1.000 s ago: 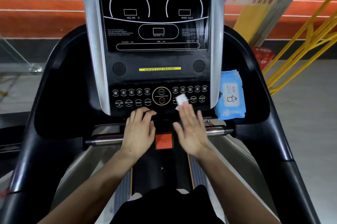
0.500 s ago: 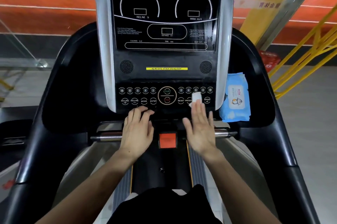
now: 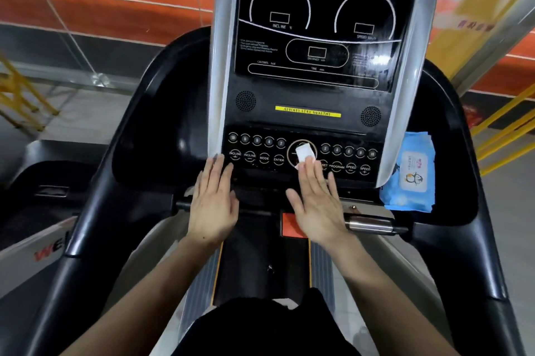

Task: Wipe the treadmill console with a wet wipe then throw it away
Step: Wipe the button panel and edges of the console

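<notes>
The treadmill console [image 3: 315, 95] stands in front of me, a black panel with a dark display above and a row of round buttons below. A small folded white wet wipe [image 3: 304, 153] lies over the big round button in the middle of that row. My right hand [image 3: 317, 205] presses the wipe against the panel with flat fingertips. My left hand [image 3: 212, 202] is open, its fingers spread and resting at the console's lower left corner beside the INCLINE buttons, holding nothing.
A blue pack of wet wipes [image 3: 411, 173] leans in the tray right of the console. A metal grip bar [image 3: 373, 224] and an orange safety tab [image 3: 291, 225] sit below my hands. Black side rails [image 3: 95, 210] flank me. Yellow railings [image 3: 503, 129] stand at right.
My right hand has slid the wipe leftward from the right-hand buttons to the centre round button. My left hand has shifted left to the console's lower left corner.
</notes>
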The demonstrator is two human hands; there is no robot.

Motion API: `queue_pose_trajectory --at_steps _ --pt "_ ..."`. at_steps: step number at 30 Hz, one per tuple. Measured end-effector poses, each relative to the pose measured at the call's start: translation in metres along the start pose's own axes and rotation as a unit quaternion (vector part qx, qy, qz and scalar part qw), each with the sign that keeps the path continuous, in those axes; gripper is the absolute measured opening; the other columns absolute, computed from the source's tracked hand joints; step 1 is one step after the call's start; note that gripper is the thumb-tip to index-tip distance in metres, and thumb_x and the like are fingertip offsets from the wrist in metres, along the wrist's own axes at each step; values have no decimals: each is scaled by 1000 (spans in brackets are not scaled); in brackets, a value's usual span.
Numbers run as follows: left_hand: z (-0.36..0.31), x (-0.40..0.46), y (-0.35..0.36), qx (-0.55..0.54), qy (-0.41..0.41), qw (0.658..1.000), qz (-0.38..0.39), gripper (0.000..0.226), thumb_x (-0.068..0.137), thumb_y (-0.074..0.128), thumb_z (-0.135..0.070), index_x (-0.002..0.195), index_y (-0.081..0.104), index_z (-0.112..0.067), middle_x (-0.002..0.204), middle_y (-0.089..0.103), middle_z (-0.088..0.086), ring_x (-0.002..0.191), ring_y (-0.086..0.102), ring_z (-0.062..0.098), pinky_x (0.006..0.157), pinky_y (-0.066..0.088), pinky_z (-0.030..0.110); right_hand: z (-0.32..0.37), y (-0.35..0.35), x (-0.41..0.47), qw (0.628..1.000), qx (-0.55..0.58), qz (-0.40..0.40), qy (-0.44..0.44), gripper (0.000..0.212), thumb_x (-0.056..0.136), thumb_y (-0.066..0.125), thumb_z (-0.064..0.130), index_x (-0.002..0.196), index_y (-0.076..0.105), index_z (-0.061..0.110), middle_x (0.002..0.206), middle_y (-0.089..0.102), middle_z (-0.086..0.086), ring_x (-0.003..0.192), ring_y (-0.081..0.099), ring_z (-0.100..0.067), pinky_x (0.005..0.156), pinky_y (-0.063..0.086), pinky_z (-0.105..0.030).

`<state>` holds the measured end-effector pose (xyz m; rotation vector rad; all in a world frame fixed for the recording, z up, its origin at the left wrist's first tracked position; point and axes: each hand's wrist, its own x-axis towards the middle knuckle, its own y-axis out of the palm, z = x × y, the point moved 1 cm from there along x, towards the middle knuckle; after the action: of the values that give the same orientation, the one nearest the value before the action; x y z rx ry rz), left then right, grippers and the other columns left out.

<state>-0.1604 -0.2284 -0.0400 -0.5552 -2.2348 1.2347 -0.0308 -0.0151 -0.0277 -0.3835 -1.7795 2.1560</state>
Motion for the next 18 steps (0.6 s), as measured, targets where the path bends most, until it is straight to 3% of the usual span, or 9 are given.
queue_pose_trajectory --at_steps 5,10,12,18 --pt "15 3 1 14 -10 1000 26 75 96 49 -11 164 17 -6 175 3 8 161 -5 21 131 7 45 54 3 31 986 -60 30 -155 69 107 11 55 165 1 19 171 -16 7 155 -20 -8 129 -4 -46" --pt "21 4 0 19 -5 998 64 77 101 43 -16 165 3 -10 174 -10 1 159 -16 13 131 -2 38 4 -4 13 989 -93 26 -115 68 107 9 56 165 0 23 171 -16 10 156 -18 -8 128 -7 -45" --pt "25 4 -3 16 -5 998 60 76 100 42 -14 166 3 -12 174 -10 -2 159 -15 12 131 -1 38 16 1 16 991 -78 20 -108 69 107 11 55 165 -2 20 171 -17 7 157 -18 -11 129 -8 -44" --pt "37 6 -10 25 -3 999 44 81 93 47 -10 166 11 -14 175 -1 -2 161 -5 16 131 5 43 60 10 37 967 -138 23 -213 68 108 20 55 165 8 19 172 -7 6 158 -11 -11 128 6 -49"
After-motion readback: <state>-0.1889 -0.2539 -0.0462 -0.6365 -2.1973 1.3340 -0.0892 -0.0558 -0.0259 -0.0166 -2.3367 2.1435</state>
